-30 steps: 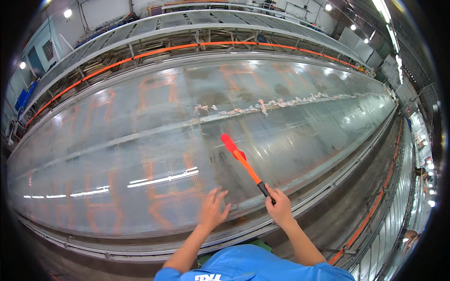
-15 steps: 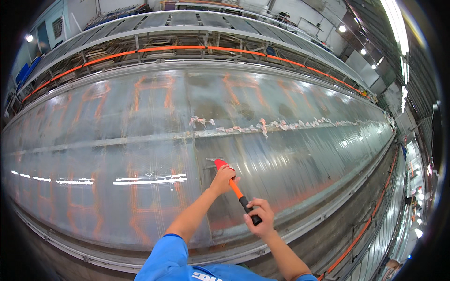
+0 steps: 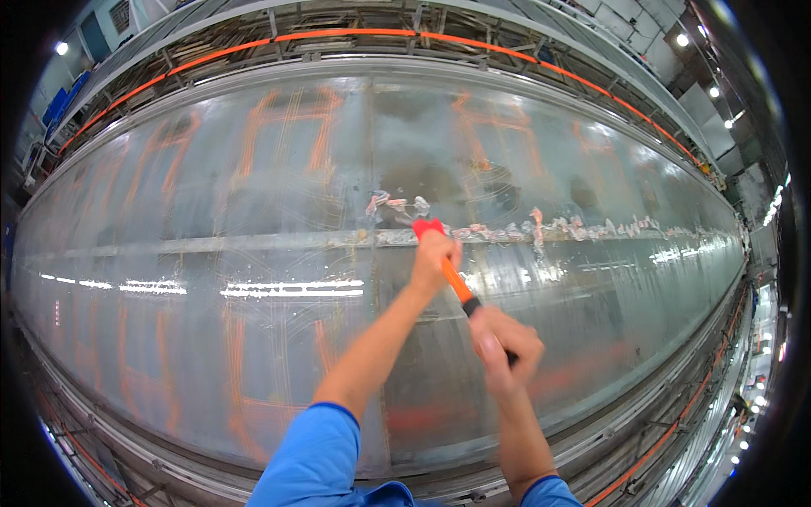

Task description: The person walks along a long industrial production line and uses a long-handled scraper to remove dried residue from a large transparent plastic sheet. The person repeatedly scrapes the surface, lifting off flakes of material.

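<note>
My left hand [image 3: 435, 258] grips the upper shaft of a red-headed scraper [image 3: 457, 280] with an orange shaft and black grip, close below its head. My right hand [image 3: 512, 346] is wrapped round the grip at the lower end, slightly blurred. The tool's head [image 3: 427, 226] is over a pale strip [image 3: 203, 245] running along a long wet, glossy metal table [image 3: 169, 211]. Pinkish-white scraps [image 3: 574, 228] lie in a ragged line along that strip to the right, with a small clump [image 3: 389, 203] just beyond the head. Orange marks show on the table's surface.
A metal rail [image 3: 338, 66] edges the table's far side. Beyond it stands a rack [image 3: 355, 42] with an orange bar and stacked long pieces. Another orange bar [image 3: 676, 422] runs beside the near right edge. Ceiling lamps [image 3: 683, 40] hang at the upper right.
My left hand went from open to gripping the shaft. Both hands have pushed the scraper forward, away from me, toward the line of scraps. The view has also shifted.
</note>
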Action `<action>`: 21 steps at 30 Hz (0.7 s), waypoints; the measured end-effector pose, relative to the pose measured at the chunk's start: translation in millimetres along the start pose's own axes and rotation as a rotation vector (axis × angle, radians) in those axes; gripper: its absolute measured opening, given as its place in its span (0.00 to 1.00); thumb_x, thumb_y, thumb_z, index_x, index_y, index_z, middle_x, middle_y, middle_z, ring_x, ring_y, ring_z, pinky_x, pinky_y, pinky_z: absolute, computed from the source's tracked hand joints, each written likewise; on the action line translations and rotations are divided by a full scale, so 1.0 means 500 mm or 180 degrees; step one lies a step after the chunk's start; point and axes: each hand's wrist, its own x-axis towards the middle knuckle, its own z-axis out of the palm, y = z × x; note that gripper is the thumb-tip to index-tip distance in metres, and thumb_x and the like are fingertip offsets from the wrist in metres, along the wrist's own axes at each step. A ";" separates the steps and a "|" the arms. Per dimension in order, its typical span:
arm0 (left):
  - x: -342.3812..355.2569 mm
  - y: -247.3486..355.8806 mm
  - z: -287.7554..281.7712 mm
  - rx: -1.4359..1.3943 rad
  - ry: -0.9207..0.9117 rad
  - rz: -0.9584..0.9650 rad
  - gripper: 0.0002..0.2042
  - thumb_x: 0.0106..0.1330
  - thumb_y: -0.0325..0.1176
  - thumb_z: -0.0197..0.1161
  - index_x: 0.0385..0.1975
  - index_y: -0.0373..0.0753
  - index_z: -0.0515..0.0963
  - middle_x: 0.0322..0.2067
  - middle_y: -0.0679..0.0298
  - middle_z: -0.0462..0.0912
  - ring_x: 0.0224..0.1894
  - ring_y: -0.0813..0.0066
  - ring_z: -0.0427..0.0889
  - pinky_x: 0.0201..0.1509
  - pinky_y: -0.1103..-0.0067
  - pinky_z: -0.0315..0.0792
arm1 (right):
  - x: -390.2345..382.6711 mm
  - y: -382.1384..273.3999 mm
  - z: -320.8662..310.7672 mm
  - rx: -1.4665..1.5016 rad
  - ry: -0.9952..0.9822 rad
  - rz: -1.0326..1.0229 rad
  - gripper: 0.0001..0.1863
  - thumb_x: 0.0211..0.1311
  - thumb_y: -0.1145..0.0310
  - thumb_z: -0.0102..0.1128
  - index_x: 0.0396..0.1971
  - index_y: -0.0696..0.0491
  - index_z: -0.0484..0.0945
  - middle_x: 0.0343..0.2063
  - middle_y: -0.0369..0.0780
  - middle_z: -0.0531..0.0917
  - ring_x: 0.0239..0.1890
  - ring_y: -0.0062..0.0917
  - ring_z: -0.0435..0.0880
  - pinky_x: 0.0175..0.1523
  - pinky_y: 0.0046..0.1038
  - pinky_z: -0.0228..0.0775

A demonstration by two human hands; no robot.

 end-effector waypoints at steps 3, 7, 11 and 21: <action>-0.057 0.063 -0.027 -0.0074 0.0105 -0.0061 0.17 0.62 0.19 0.68 0.16 0.39 0.66 0.18 0.59 0.68 0.23 0.55 0.71 0.37 0.63 0.68 | -0.034 -0.045 0.002 0.0914 -0.0198 -0.0393 0.15 0.57 0.82 0.55 0.14 0.56 0.65 0.17 0.39 0.75 0.20 0.30 0.73 0.41 0.40 0.78; -0.021 -0.002 -0.056 0.0061 0.0173 0.0116 0.18 0.59 0.19 0.69 0.16 0.40 0.65 0.16 0.60 0.66 0.22 0.56 0.70 0.36 0.64 0.68 | -0.023 -0.002 0.049 0.0413 -0.0233 -0.0464 0.13 0.53 0.83 0.57 0.14 0.57 0.66 0.18 0.40 0.76 0.21 0.31 0.75 0.43 0.42 0.78; -0.005 0.000 -0.053 0.0123 0.0260 -0.0027 0.19 0.59 0.19 0.69 0.15 0.40 0.64 0.16 0.61 0.65 0.21 0.57 0.69 0.37 0.65 0.69 | 0.001 -0.007 0.046 0.0225 -0.0049 -0.0172 0.18 0.63 0.71 0.61 0.14 0.55 0.67 0.16 0.38 0.74 0.20 0.28 0.73 0.40 0.41 0.75; 0.012 -0.161 -0.074 0.0258 0.0135 0.0131 0.17 0.62 0.20 0.68 0.17 0.38 0.66 0.17 0.59 0.68 0.21 0.54 0.69 0.35 0.63 0.68 | 0.017 0.108 0.101 0.0557 -0.0191 -0.0519 0.14 0.52 0.84 0.58 0.12 0.56 0.66 0.17 0.38 0.76 0.20 0.29 0.74 0.40 0.41 0.77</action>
